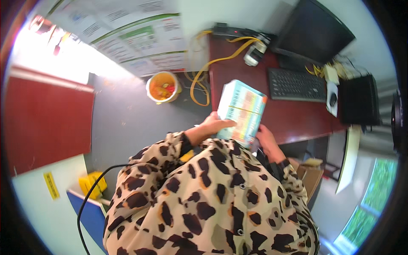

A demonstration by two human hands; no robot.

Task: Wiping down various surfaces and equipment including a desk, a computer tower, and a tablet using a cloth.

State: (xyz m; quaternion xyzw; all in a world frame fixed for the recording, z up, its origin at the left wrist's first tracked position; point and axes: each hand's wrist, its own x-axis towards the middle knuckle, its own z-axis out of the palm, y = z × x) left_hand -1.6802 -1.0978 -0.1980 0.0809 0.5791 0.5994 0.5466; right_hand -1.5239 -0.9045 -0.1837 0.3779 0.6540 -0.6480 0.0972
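A thick stack of printed sheets or cards (243, 111), pale blue with orange and yellow areas and white along its side, is held in front of my body with a thin band around it. My left hand (212, 126) grips its left edge, thumb lying over the top face and the other fingers hidden beneath. At the lower right edge of the stack is my right hand (267, 141). Its fingers curl around that corner and are partly hidden. The stack is tilted, its far end over the front left part of the dark red desk (280, 121).
On the desk are a black keyboard (296, 85), a monitor (314, 34), a white handheld device (255, 53) and yellow cables (225, 59). A white bucket (163, 87) with orange contents stands on the grey floor left of the desk. A dark red panel (49, 119) rises further left.
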